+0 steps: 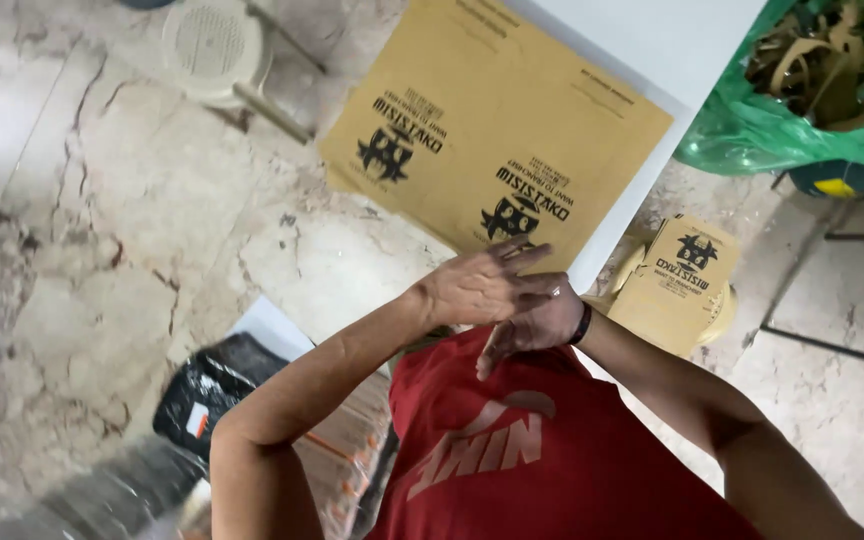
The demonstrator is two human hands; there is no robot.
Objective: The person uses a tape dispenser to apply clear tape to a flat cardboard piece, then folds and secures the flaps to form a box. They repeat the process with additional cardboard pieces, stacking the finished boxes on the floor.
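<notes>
Red shirt [552, 450] fills the near foreground, and both forearms cross in front of it. Left hand [482, 285] lies flat with fingers stretched out, holding nothing, its palm resting over the back of the right hand [532, 325]. That right hand hangs loosely open beneath, empty, a dark band at its wrist. Just beyond the fingertips a tan sheet [492, 120] lies flat on a white table [652, 40]. Further right sits a green bag [792, 120].

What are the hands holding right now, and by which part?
Nothing. The left hand lies crossed over the right hand, both empty, just below the brown sheets.
</notes>
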